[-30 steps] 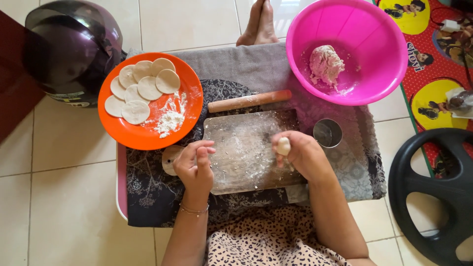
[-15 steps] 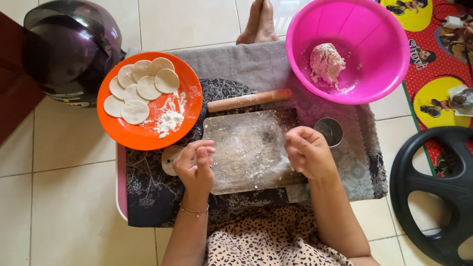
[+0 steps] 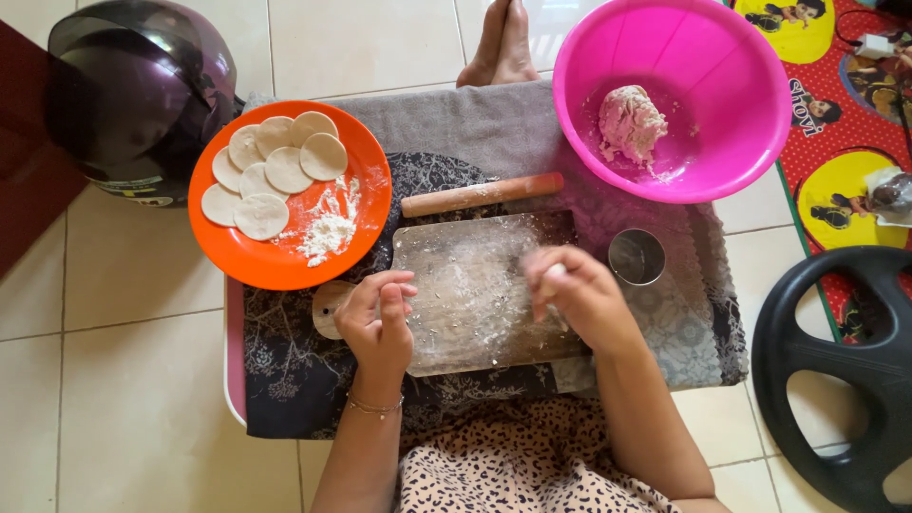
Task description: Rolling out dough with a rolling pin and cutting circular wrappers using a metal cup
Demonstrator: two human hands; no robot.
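A floured wooden board [image 3: 475,285] lies on a patterned cloth. My right hand [image 3: 575,294] hovers over the board's right side, blurred, with a small piece of dough [image 3: 551,275] pinched in its fingers. My left hand [image 3: 378,318] rests at the board's left edge, fingers curled loosely, holding nothing I can see. A wooden rolling pin [image 3: 480,194] lies just beyond the board. A small metal ring cutter [image 3: 636,256] stands right of the board.
An orange plate [image 3: 356,233] with several round dough discs [image 3: 275,171] and loose flour sits at left. A pink bowl [image 3: 703,57] holds a dough lump [image 3: 629,122]. A dark helmet [image 3: 133,85], a black steering wheel [image 3: 807,380] and someone's bare feet [image 3: 503,43] surround the spot.
My right hand has moved left over the board with the dough piece and is now blurred. My left hand stayed at the board's left edge.
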